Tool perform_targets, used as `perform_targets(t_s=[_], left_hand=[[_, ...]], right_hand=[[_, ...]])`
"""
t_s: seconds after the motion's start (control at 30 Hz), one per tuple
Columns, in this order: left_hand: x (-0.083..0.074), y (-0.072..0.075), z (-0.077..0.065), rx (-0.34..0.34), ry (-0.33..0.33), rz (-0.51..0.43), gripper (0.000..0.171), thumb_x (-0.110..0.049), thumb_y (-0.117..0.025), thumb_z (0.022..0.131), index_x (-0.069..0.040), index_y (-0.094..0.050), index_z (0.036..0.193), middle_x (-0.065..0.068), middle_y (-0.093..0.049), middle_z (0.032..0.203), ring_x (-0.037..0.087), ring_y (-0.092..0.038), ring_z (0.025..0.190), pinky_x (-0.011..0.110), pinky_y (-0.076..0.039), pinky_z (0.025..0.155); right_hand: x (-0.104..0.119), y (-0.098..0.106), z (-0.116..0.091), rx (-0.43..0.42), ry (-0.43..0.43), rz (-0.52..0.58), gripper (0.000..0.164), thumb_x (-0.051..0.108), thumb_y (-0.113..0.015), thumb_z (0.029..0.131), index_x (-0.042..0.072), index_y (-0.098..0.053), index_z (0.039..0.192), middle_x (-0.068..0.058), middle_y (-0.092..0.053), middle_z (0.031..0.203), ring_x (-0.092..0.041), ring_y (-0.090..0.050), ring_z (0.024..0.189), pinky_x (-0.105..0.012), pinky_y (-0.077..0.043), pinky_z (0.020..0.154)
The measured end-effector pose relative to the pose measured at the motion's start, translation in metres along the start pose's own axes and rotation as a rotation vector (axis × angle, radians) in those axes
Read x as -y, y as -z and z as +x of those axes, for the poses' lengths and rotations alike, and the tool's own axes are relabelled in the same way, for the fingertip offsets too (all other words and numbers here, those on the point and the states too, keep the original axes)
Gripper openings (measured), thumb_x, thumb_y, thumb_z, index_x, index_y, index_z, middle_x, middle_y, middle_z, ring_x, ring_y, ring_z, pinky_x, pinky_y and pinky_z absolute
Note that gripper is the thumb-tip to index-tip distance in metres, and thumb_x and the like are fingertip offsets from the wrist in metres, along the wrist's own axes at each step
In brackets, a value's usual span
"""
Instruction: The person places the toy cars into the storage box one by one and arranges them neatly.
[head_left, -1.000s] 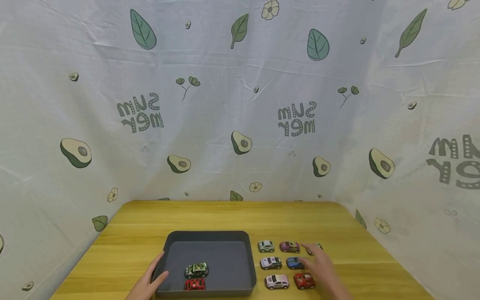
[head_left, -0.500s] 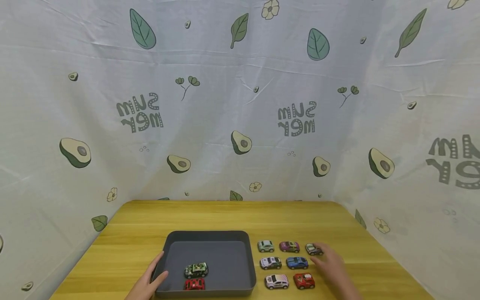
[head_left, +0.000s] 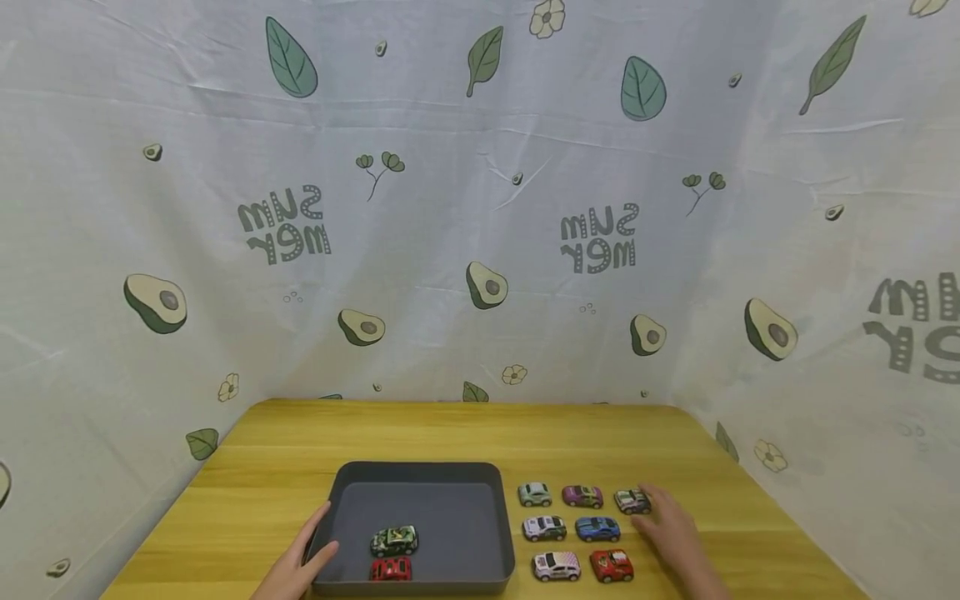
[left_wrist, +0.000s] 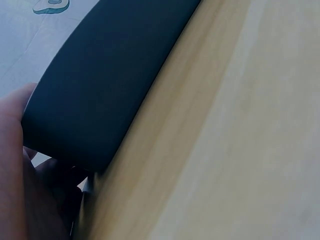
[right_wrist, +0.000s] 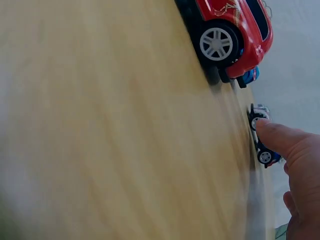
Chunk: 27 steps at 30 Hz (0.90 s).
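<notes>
My left hand (head_left: 295, 560) holds the left wall of a dark grey tray (head_left: 504, 533), thumb over the rim. In the left wrist view, fingers (left_wrist: 12, 145) wrap the tray's corner (left_wrist: 95, 95). Inside the tray, a green camouflage toy car (head_left: 393, 541) stands behind a red toy car (head_left: 391, 569). My right hand (head_left: 675, 537) is at the rear end of a white-and-dark toy car (head_left: 632, 501), its index fingertip touching or nearly touching it. The thumb lies in front, apparently apart from the car. In the right wrist view, the thumb overlaps that car (right_wrist: 266, 154).
Other toy cars stand in rows right of the tray: pale green (head_left: 535, 494), purple (head_left: 582, 497), white (head_left: 544, 528), blue (head_left: 597, 528), white-pink (head_left: 557, 567) and red (head_left: 612, 566). The wooden table (head_left: 465, 429) meets a printed curtain (head_left: 420, 250) behind.
My right hand has moved from above the blue car to the right end of the back row, uncovering the white-and-dark car. My left hand stays on the tray. The view shifts slightly.
</notes>
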<state>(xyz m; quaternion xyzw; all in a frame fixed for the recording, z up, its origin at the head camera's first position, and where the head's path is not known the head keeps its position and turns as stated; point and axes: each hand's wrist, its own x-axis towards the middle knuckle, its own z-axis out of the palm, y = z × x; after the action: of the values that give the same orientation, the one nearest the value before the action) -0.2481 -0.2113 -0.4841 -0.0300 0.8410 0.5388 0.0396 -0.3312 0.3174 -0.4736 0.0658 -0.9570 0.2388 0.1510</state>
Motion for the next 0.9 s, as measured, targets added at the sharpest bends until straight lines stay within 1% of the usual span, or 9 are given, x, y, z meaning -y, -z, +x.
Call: perform_targets(t_s=[0.13,0.23,0.43,0.57,0.67,0.8,0.9], left_hand=[[-0.001,0.000,0.000,-0.001,0.005,0.000,0.075,-0.043,-0.048,0.091,-0.006,-0.015,0.146,0.031,-0.011,0.147,0.056,-0.011,0.129,0.069,-0.034,0.090],[-0.001,-0.001,0.000,-0.003,0.010,-0.001,0.075,-0.043,-0.049,0.090,-0.006,-0.015,0.146,0.031,-0.012,0.147,0.056,-0.012,0.129,0.068,-0.036,0.089],[-0.001,0.000,0.000,-0.004,0.007,0.001,0.075,-0.043,-0.048,0.091,-0.006,-0.014,0.146,0.031,-0.011,0.147,0.057,-0.012,0.129,0.069,-0.034,0.090],[-0.003,-0.001,-0.001,-0.009,0.004,0.010,0.074,-0.042,-0.049,0.091,-0.006,-0.015,0.146,0.031,-0.012,0.147,0.056,-0.013,0.130,0.068,-0.035,0.090],[-0.004,-0.001,-0.002,-0.010,-0.001,0.009,0.073,-0.041,-0.049,0.091,-0.006,-0.016,0.146,0.031,-0.013,0.147,0.056,-0.014,0.130,0.067,-0.036,0.089],[-0.002,-0.001,-0.002,-0.010,-0.005,-0.009,0.074,-0.040,-0.049,0.091,-0.006,-0.015,0.146,0.031,-0.012,0.147,0.055,-0.013,0.130,0.067,-0.037,0.090],[-0.001,-0.001,-0.002,-0.008,-0.004,-0.020,0.074,-0.040,-0.049,0.091,-0.006,-0.014,0.146,0.031,-0.011,0.147,0.056,-0.013,0.130,0.065,-0.038,0.090]], right_hand=[[-0.002,-0.003,0.004,0.030,-0.017,0.009,0.060,0.012,-0.066,0.078,-0.012,-0.041,0.128,-0.036,-0.042,0.127,-0.052,-0.039,0.117,-0.064,-0.035,0.098],[0.000,-0.004,0.008,0.057,-0.017,-0.014,0.062,0.012,-0.066,0.079,-0.012,-0.039,0.129,-0.036,-0.039,0.130,-0.052,-0.037,0.119,-0.064,-0.033,0.100],[0.006,-0.004,0.011,0.094,0.033,-0.075,0.053,0.006,-0.062,0.081,-0.010,-0.043,0.128,-0.034,-0.043,0.129,-0.050,-0.040,0.119,-0.062,-0.034,0.100],[0.008,-0.004,0.011,0.105,0.022,-0.098,0.048,0.005,-0.060,0.083,-0.008,-0.045,0.127,-0.032,-0.047,0.126,-0.048,-0.044,0.116,-0.061,-0.038,0.098],[0.008,-0.004,0.012,0.100,0.017,-0.112,0.044,0.007,-0.061,0.083,-0.008,-0.050,0.123,-0.031,-0.051,0.119,-0.047,-0.047,0.111,-0.059,-0.041,0.094],[0.006,-0.004,0.013,0.093,0.019,-0.101,0.037,0.009,-0.064,0.081,-0.008,-0.056,0.113,-0.028,-0.057,0.111,-0.046,-0.051,0.105,-0.058,-0.044,0.090],[0.005,-0.003,0.014,0.103,0.004,-0.096,0.036,0.013,-0.065,0.081,-0.007,-0.057,0.110,-0.026,-0.059,0.108,-0.044,-0.053,0.103,-0.055,-0.046,0.088]])
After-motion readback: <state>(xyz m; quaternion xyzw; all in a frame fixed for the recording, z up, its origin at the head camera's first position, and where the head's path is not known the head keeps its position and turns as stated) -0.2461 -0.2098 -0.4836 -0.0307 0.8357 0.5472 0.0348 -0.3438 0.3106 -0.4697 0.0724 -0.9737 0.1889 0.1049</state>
